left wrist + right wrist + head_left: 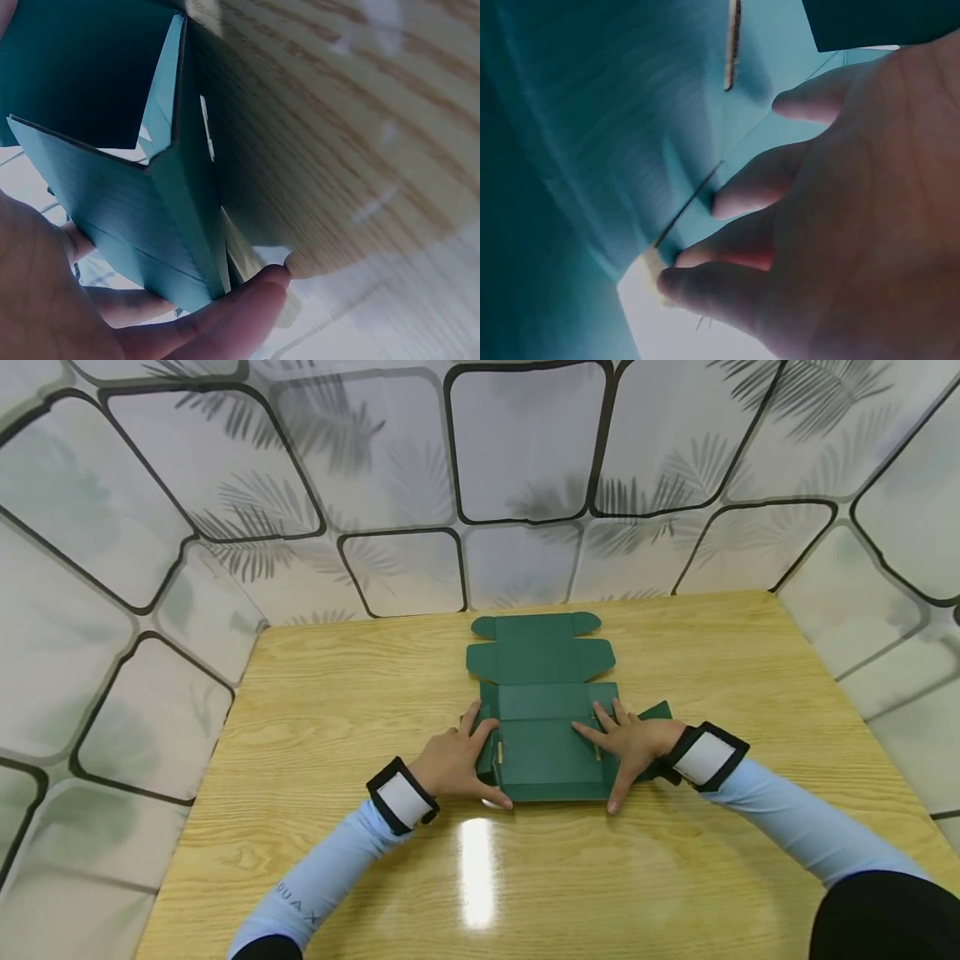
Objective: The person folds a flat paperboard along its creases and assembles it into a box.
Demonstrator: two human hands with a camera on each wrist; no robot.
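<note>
Head view: 1 green cardboard mailer box (558, 752) lies unfolded on 1 wood-grain table (337, 685), its lid panel (536, 647) stretching away from the person toward 1 backdrop (525, 443) printed with rounded outlines and leaf fronds. Along the sides of the lid are 4 projections: 2 small rounded tabs (483, 627) at the far end and 2 larger flaps (596, 656) nearer the base. At the base, 2 narrow slots (501, 752) are visible, 1 toward each side, and 1 right side flap (657, 711) angles outward. Of the 2 hands, the left hand (457, 764) lies at the left edge, fingers spread, thumb beside the near left corner; the right hand (633, 745) lies over the right side, fingers set wide on the base, thumb directed to the near edge. Around the wrists are 2 black straps (686, 752), each bearing 1 white patch, over 2 light blue sleeves (810, 827). Left wrist view: 1 side wall (112, 217) stands tilted up beside the fingers; their exact contact cannot be told. Right wrist view: 4 digits are visible, slightly separated, against the green board.
</note>
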